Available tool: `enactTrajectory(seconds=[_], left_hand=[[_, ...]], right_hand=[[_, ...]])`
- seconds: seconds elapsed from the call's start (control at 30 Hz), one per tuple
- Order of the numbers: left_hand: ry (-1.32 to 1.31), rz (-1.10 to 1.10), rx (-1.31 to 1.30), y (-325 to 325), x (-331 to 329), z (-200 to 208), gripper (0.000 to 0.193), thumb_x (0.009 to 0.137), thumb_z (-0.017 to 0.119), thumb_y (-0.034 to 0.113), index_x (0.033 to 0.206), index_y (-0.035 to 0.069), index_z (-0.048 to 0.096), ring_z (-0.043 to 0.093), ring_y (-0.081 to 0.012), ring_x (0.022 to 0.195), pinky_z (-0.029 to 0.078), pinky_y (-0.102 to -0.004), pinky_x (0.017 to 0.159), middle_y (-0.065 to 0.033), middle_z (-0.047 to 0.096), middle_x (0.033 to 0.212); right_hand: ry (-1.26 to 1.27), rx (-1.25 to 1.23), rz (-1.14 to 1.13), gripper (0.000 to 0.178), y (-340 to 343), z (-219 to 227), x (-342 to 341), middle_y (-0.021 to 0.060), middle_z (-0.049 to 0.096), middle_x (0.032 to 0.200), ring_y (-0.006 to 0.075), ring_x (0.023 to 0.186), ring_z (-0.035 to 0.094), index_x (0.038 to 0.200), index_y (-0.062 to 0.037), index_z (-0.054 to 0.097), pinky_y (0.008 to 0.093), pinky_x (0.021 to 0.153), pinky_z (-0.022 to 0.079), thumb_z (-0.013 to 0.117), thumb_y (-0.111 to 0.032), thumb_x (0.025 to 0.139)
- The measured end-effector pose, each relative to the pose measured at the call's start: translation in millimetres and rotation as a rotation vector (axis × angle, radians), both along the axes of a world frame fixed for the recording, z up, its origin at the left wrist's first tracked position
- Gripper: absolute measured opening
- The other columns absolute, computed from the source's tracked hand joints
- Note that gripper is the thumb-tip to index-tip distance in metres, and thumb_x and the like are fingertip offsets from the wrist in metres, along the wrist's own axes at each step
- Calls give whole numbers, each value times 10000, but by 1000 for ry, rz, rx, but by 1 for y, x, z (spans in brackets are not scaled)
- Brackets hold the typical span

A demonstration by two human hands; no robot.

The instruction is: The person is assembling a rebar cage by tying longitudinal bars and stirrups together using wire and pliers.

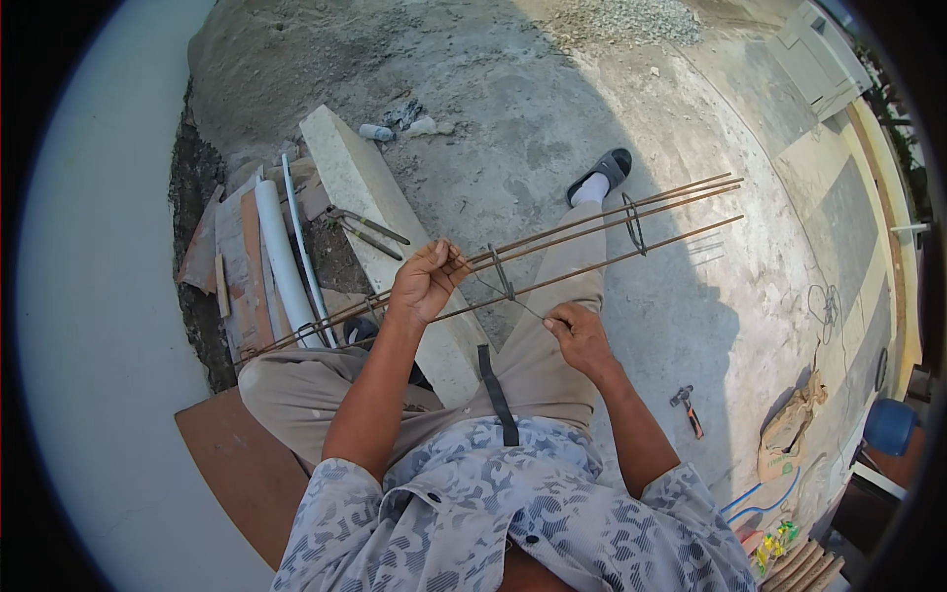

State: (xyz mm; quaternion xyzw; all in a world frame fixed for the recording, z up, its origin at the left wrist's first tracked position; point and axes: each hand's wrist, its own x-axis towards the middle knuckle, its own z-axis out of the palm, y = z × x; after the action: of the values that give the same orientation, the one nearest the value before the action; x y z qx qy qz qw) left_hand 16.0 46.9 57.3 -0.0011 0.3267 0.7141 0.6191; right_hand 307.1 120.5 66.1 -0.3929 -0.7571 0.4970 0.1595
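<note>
A rebar cage (592,260) of several thin rusty bars lies across my legs, with wire-like steel stirrups around it. One stirrup (501,272) sits between my hands; another stirrup (633,225) is farther right. My left hand (431,281) is closed in a pinch at the bars, apparently on one end of a thin tie wire (530,310). Lower right of that stirrup, my right hand (580,335) pinches the wire's other end and pulls it taut. Long-handled pincers (373,233) lie on the pale block beyond my left hand.
A long pale block (360,178) runs under the cage. White pipes (281,257) and boards (247,281) lie left beside the wall. On the ground at right are a hammer (688,409), a torn sack (789,429) and loose wire (824,311). Gravel (621,20) is heaped far off.
</note>
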Motion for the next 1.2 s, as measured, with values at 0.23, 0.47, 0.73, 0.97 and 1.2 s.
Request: enactTrajectory(seconds=[0.23, 0.47, 0.73, 0.97, 1.2], left_hand=[[307, -62, -188, 0, 11, -3, 70, 977, 640, 73, 1019, 22, 665, 708, -195, 856, 610, -372, 836, -82, 696, 930], [495, -27, -175, 17, 52, -3, 84, 964, 658, 59, 1003, -8, 691, 690, -157, 775, 592, -304, 757, -74, 707, 861], [534, -11, -173, 33, 59, 7, 83, 967, 662, 75, 1013, 7, 677, 687, -159, 790, 595, -314, 769, -71, 699, 875], [450, 22, -157, 39, 57, 9, 97, 960, 671, 77, 994, -13, 677, 684, -160, 741, 602, -307, 735, -86, 704, 877], [630, -69, -189, 38, 43, 4, 207, 939, 697, 93, 1108, -24, 670, 704, -181, 827, 594, -314, 786, -108, 716, 963]], right_hand=[[-96, -336, 47, 120, 7, 15, 25, 125, 673, 755, 242, 679, 624, 898, 22, 683, 367, 663, 490, 685, -98, 896], [-222, -344, 136, 221, 0, 19, -5, 132, 663, 748, 197, 677, 617, 948, 49, 669, 356, 666, 507, 738, -148, 877], [-14, 193, -153, 323, -8, 11, -48, 146, 665, 845, 226, 732, 635, 1094, 34, 621, 370, 663, 508, 765, -137, 860], [326, -198, -274, 275, -14, -10, -60, 125, 674, 830, 163, 659, 599, 1126, 22, 636, 334, 586, 464, 720, -109, 899], [150, -133, -315, 160, 8, 5, -64, 53, 629, 640, 106, 564, 513, 940, 44, 706, 303, 548, 428, 694, -115, 922]])
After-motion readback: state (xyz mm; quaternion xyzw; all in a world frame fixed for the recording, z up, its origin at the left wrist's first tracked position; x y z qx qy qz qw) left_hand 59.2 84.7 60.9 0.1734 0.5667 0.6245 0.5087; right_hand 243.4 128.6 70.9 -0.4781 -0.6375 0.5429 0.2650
